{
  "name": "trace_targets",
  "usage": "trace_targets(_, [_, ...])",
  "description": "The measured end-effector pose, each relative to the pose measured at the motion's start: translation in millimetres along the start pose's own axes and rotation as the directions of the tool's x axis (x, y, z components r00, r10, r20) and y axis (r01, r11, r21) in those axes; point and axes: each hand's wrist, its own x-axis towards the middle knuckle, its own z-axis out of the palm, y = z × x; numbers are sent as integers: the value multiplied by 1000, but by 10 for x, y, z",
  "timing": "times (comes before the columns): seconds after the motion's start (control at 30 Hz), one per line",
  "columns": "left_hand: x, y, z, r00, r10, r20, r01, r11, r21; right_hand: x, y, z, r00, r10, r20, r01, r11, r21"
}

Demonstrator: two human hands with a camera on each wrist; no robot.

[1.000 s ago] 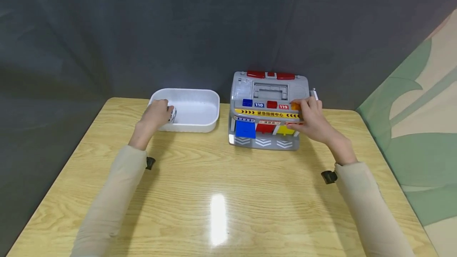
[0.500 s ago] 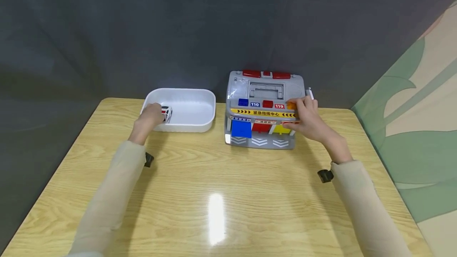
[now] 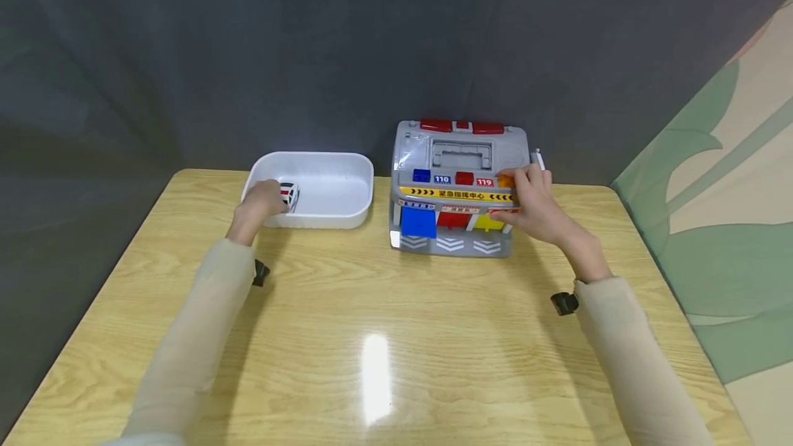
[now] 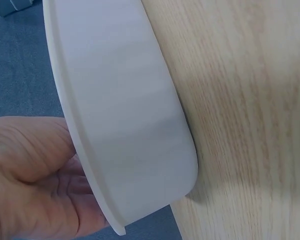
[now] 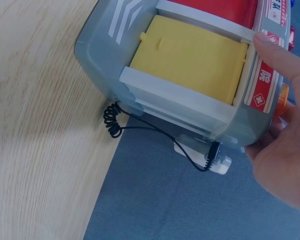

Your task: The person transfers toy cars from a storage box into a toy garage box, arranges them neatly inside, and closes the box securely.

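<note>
In the head view my left hand reaches over the left end of a white plastic tray, its fingers around a white toy car with a red marking. The tray wall hides these fingertips in the left wrist view. My right hand grips the front right corner of a grey toy emergency station. Its thumb presses the front sign above the yellow door, while the other fingers lie at the orange button on top.
Blue and red doors line the station front. A black coiled cord links to a white piece at its side. The wooden table ends at a dark curtain behind.
The head view has shifted slightly, so everything sits a little further left. More of the toy car shows beside my left hand, with its red marking visible. My right hand keeps its hold.
</note>
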Motion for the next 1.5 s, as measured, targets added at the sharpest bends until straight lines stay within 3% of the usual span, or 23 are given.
trace_targets(0.27, [15,30,13,999,-40,1,40,999,-26,8,-6,-31,999,27,25,-27,1000,3])
trace_targets(0.57, [13,-3,77,993,-60,-99,46,989,-140,4,-3,-11,999,37,27,-37,999,5])
trace_targets(0.67, [15,-56,92,993,-50,-110,24,974,-227,8,-7,0,999,38,29,-39,999,7])
trace_targets(0.77, [23,-111,82,993,-41,-108,3,942,-335,5,-12,6,999,38,26,-38,999,9])
trace_targets(0.9, [46,-140,33,998,-36,-47,7,861,-509,-2,-20,2,999,42,21,-43,999,11])
trace_targets(1.07, [58,-104,-30,997,-39,67,75,706,-704,-5,-9,-8,997,65,28,-66,998,14])
trace_targets(1.23, [77,-109,-39,990,16,139,115,477,-872,1,-3,-10,997,68,36,-68,998,13])
trace_targets(1.3, [84,-115,-38,988,42,151,121,410,-904,4,-2,-8,997,63,33,-63,998,13])
trace_targets(1.37, [75,-116,-42,986,58,157,123,384,-915,0,-2,-8,998,60,30,-61,998,13])
trace_targets(1.5, [35,-105,-41,985,74,158,121,358,-926,-2,6,-3,998,53,22,-53,999,13])
